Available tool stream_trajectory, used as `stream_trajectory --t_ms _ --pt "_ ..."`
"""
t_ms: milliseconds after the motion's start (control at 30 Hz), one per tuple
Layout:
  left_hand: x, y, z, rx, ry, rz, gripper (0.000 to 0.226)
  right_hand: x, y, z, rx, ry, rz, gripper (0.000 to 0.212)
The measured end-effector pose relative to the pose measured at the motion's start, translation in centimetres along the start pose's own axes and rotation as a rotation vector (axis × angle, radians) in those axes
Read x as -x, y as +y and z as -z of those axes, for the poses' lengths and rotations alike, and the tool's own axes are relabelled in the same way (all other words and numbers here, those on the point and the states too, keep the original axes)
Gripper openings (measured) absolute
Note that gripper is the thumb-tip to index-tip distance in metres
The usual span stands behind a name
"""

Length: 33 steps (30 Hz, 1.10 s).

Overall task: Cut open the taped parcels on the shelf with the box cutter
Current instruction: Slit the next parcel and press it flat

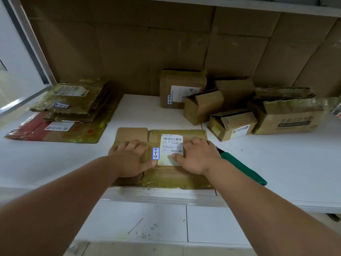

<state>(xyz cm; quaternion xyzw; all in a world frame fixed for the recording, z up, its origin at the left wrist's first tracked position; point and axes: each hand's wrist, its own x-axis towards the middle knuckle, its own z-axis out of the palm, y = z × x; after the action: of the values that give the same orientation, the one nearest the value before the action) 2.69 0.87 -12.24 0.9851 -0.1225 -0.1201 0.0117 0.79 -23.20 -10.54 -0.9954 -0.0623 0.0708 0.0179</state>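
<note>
A flat, taped cardboard parcel (pixel 166 177) lies at the front edge of the white shelf (pixel 276 154). It carries a white shipping label (pixel 171 143) and a small blue-edged tag (pixel 155 153) marked by hand. My left hand (pixel 131 159) presses down on the parcel's left part, thumb beside the tag. My right hand (pixel 198 156) rests flat on the right part, thumb on the label. The green box cutter (pixel 241 168) lies on the shelf just right of my right wrist, in neither hand, its tip partly hidden behind that hand.
A pile of flattened taped parcels (pixel 70 100) sits on a red and brown flat box (pixel 33 129) at the left. An upright sealed box (pixel 177 89) stands at the back. Several opened boxes (pixel 232 124) crowd the right side. Cardboard sheets line the back wall (pixel 129 43).
</note>
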Motion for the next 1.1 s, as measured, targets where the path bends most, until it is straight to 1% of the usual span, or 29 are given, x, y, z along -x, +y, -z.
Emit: stream_trajectory --t_ms 33,67,133,200,233,300,367,400,467,567,667,767,833,900,967,1100 --pt "-0.4 0.1 0.4 0.003 0.035 0.02 0.085 -0.2 -0.3 -0.2 -0.009 0.033 0.018 0.079" --pt "-0.6 0.4 0.4 -0.009 0.061 0.034 0.08 -0.1 -0.6 -0.8 -0.008 0.027 0.043 0.077" --pt "-0.5 1.2 -0.2 -0.081 0.076 0.029 0.078 0.0 -0.8 -2.2 0.004 -0.044 0.056 0.077" --pt "-0.8 1.5 -0.3 -0.117 0.12 0.018 0.077 -1.0 -0.5 -2.0 0.009 -0.076 0.052 0.08" --pt "-1.2 1.5 0.0 -0.114 0.146 0.019 0.075 -1.7 -0.3 -1.5 0.015 -0.07 0.053 0.081" --pt "-2.0 1.5 0.5 -0.115 0.209 0.001 0.07 -2.8 -0.2 -0.8 0.019 -0.001 0.053 0.083" --pt "-2.5 1.6 0.1 -0.068 0.262 -0.03 0.076 -3.3 -0.2 -1.2 0.011 0.04 0.048 0.084" --pt "-2.6 1.6 -0.3 -0.011 0.258 -0.034 0.082 -3.3 -0.1 -1.8 0.009 0.019 0.044 0.086" --pt "-3.1 1.4 -1.0 0.07 0.189 -0.032 0.095 -3.5 0.1 -2.8 -0.005 -0.025 0.035 0.091" --pt "-4.1 0.7 -0.5 0.003 0.077 -0.049 0.097 -4.2 0.4 -3.2 -0.03 -0.033 0.031 0.093" --pt "-5.0 0.7 0.6 -0.092 0.019 -0.052 0.095 -4.3 0.5 -3.1 -0.015 -0.019 0.033 0.094" --pt "-5.4 0.8 1.0 -0.152 0.01 -0.046 0.104 -4.3 0.5 -3.1 -0.005 0.014 0.046 0.095" --pt "-5.6 0.8 0.7 -0.118 0.023 -0.023 0.109 -4.2 0.5 -3.4 -0.042 0.067 0.042 0.098" --pt "-5.7 0.8 0.3 -0.077 0.031 -0.005 0.111 -4.1 0.5 -3.7 -0.089 0.109 0.003 0.107" --pt "-5.7 0.8 -0.2 -0.05 0.034 0.005 0.114 -4.3 0.5 -3.7 -0.085 0.084 -0.031 0.114" --pt "-5.5 0.7 -0.3 -0.006 0.015 0.009 0.119 -4.6 0.4 -3.2 -0.039 -0.012 -0.046 0.119"
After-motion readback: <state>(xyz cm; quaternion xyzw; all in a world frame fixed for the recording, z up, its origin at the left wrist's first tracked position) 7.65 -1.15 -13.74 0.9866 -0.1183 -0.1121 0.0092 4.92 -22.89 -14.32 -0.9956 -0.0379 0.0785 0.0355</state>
